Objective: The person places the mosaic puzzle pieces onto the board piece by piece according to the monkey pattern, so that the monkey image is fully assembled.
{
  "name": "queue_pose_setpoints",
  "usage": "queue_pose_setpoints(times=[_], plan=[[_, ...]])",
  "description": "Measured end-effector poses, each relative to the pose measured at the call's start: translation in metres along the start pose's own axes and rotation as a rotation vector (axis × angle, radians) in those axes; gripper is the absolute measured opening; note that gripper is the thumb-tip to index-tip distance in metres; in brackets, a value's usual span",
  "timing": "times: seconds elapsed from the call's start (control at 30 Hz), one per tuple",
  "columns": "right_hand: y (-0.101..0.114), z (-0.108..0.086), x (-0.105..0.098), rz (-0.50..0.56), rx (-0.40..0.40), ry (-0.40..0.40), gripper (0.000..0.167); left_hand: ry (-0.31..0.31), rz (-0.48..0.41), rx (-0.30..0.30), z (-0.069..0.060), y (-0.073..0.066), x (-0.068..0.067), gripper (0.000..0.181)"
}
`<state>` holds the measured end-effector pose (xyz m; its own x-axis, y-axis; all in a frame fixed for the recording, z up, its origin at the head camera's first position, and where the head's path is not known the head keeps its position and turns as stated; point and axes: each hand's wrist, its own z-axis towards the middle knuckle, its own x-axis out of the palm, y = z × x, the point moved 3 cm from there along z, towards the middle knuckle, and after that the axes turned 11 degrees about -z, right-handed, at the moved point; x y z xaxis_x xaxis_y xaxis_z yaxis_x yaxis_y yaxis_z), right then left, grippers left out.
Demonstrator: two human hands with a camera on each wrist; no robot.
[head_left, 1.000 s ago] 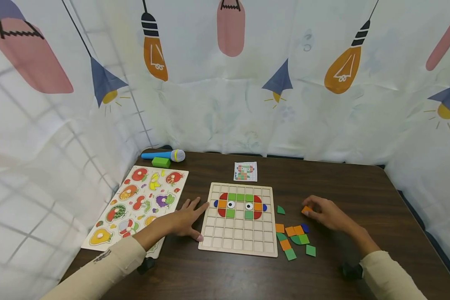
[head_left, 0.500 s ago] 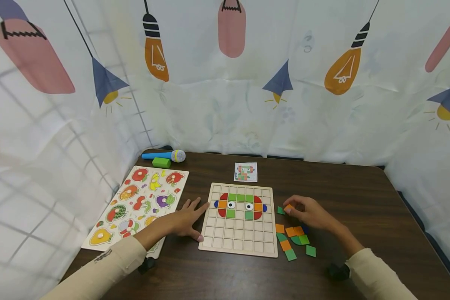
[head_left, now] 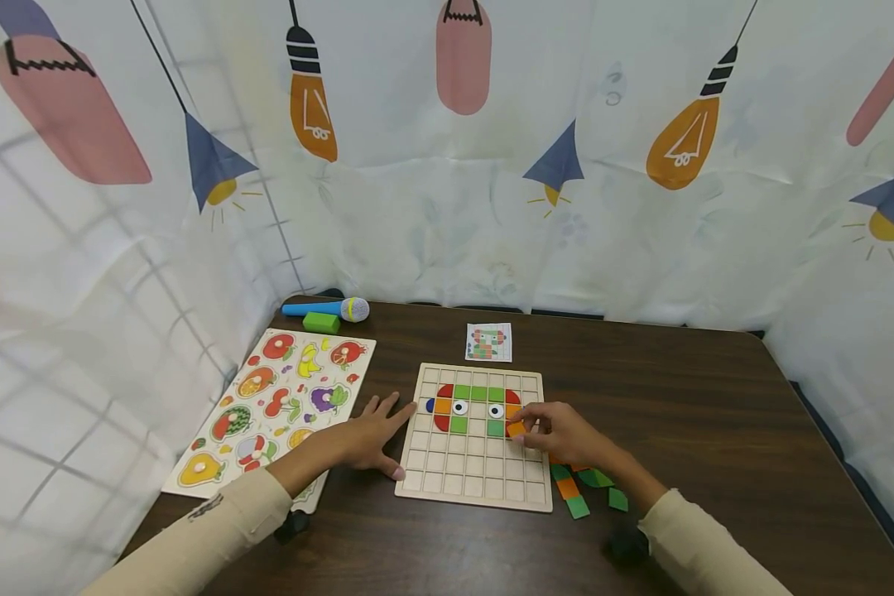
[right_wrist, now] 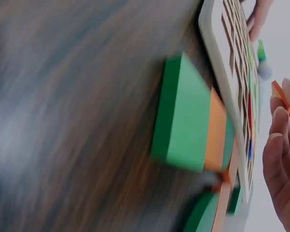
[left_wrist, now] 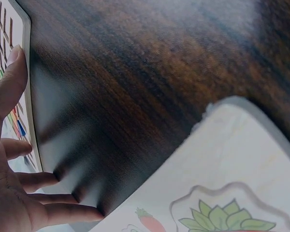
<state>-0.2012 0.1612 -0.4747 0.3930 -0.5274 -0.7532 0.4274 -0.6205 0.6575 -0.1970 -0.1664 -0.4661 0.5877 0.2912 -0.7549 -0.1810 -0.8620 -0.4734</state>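
Observation:
A wooden grid board (head_left: pixel 462 468) lies in the middle of the table, with red, green, orange and blue pieces and two eye tiles set in its upper half. My left hand (head_left: pixel 368 434) is spread at the board's left edge; its thumb touches the rim, as the left wrist view also shows. Between thumb and fingers, my right hand (head_left: pixel 569 434) pinches an orange square tile (head_left: pixel 516 429) over the board's right side. That hand hides part of the pattern's right end. Right of the board lie several loose tiles, among them a green square tile (head_left: pixel 577 507), partly covered by the hand.
A fruit puzzle board (head_left: pixel 268 414) lies at the left. Behind it are a toy microphone (head_left: pixel 313 310) and a green block (head_left: pixel 321 323). A small pattern card (head_left: pixel 488 342) lies beyond the grid board. Printed curtains (head_left: pixel 417 223) hang around the table.
My right hand has carried the orange tile leftward from the right side of the table to over the grid board. My left hand has stayed at the board's edge.

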Motion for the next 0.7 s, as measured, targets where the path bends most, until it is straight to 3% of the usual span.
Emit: queue_pose_setpoints(times=[0.27,0.43,0.7], plan=[[0.021,0.016,0.019,0.037,-0.024,0.060,0.034,-0.008,0.009,0.003,0.000,0.000,0.000,0.105],[0.034,0.025,0.031,0.050,0.001,0.095,0.034,-0.006,0.004,0.000,0.000,-0.001,0.000,0.105],[0.047,0.037,0.049,0.013,0.069,0.059,0.028,-0.006,0.003,0.002,0.000,-0.001,0.000,0.104]])
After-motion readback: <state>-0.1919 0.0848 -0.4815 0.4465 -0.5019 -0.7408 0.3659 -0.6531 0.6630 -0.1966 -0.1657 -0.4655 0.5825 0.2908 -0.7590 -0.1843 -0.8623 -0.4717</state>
